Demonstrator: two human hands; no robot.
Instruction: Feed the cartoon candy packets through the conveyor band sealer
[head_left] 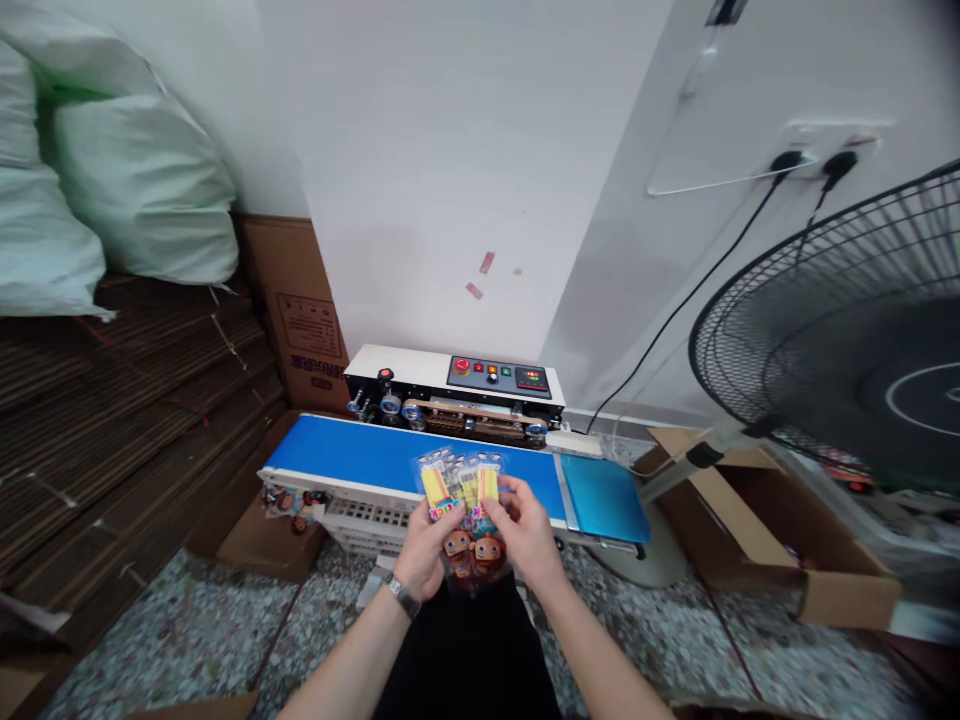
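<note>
Both my hands hold clear plastic packets (469, 485) with yellow printed cards and small brown-faced figures inside, in front of the conveyor. My left hand (426, 548) grips the packets at their left side, thumb on the front. On their right side, my right hand (525, 525) pinches them in the same way. Just beyond the packets runs the blue conveyor belt (337, 450) of a band sealing machine (420, 370). Its control panel (499, 375) shows lit digits. How many packets are in my hands, I cannot tell.
A large black fan (840, 340) stands at the right, beside an open cardboard box (735, 520). Flattened cardboard (135, 420) is stacked at the left under white sacks (142, 180). More packets (292, 505) lie below the belt's left end, by a box. A cable (675, 305) hangs from the wall sockets.
</note>
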